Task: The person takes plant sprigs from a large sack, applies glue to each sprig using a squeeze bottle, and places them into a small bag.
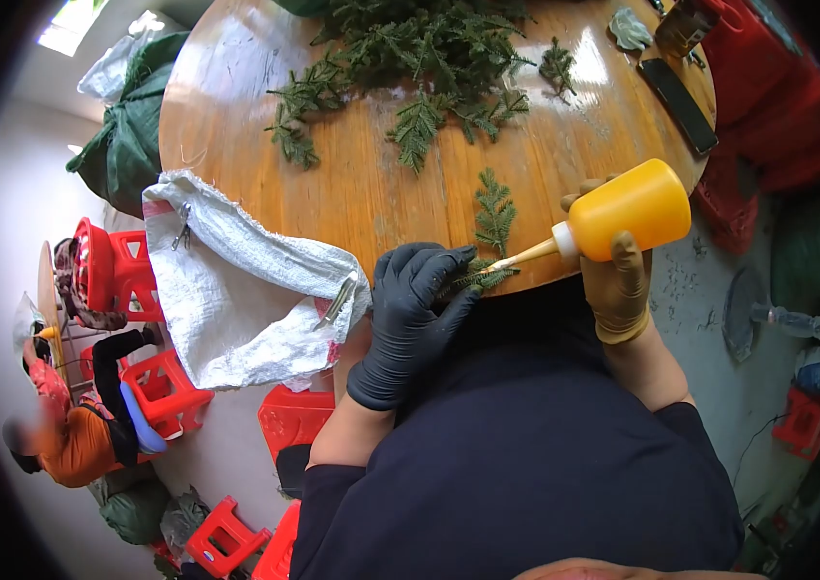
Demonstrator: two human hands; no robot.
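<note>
My left hand (415,314), in a black glove, pinches a small green conifer sprig (497,278) at the table's near edge. In a tan glove, my right hand (619,295) is wrapped round a yellow squeeze bottle (634,211) that is tipped to the left. The bottle's long, narrow nozzle meets the sprig close to my left fingertips; whether anything flows out is too small to tell. Just beyond lies another conifer sprig (495,211), its lower end near the held one. Farther back, a pile of green conifer branches (419,58) covers the table's middle.
The round wooden table (226,116) carries a white woven sack (226,300) hanging over its left edge. A dark phone (677,104) and a crumpled cloth (629,29) lie at the right. Red stools (163,387) stand to the left, where another person (81,445) sits.
</note>
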